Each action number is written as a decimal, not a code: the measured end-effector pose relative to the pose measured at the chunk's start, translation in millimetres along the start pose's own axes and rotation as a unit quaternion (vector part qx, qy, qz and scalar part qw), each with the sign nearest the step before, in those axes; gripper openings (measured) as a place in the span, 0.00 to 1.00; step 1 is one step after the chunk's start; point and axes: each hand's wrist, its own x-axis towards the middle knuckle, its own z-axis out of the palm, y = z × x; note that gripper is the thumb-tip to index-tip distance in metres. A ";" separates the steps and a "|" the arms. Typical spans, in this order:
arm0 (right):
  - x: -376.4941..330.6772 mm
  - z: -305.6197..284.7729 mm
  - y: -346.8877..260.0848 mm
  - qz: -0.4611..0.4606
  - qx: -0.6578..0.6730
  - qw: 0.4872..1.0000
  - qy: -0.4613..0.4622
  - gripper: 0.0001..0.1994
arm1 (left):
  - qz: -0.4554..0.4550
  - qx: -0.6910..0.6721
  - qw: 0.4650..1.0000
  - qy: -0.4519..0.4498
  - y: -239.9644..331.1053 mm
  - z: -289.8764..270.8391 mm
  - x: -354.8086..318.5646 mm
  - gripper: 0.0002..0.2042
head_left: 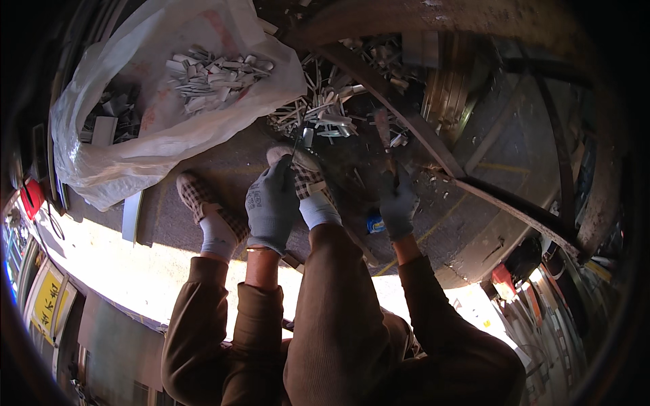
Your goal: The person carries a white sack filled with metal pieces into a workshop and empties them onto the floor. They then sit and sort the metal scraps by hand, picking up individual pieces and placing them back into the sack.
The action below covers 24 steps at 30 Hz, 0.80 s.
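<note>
Gloved hands at work over metal scrap on a dim floor

Left hand point(272, 203) is clenched round a thin dark tool point(296, 145) at 12 o'clock of it; right hand point(397, 203) grips a rusty flat piece point(383, 132), rising to 12; a checked slipper point(308, 177) lies between them; beyond, the scrap pile point(325, 108); at 10 o'clock a white sack point(169, 101) of offcuts; a dark beam point(406, 115) crosses at 1.

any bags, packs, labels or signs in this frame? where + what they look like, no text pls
Plastic sack: upper left on the ground, large, translucent white with faint red print, open mouth, full of pale metal offcuts.
Yellow sign: far left lower edge, rectangular panel, dark marks, tilted by the lens.
Small blue pack: on the ground just left of the gloved right hand, blue with a white patch.
No screens visible.
</note>
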 end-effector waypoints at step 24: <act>-31.4 -7.6 18.1 0.070 -0.103 0.992 0.010 0.19 | -0.016 -0.007 1.000 -0.002 2.6 14.5 0.5 0.13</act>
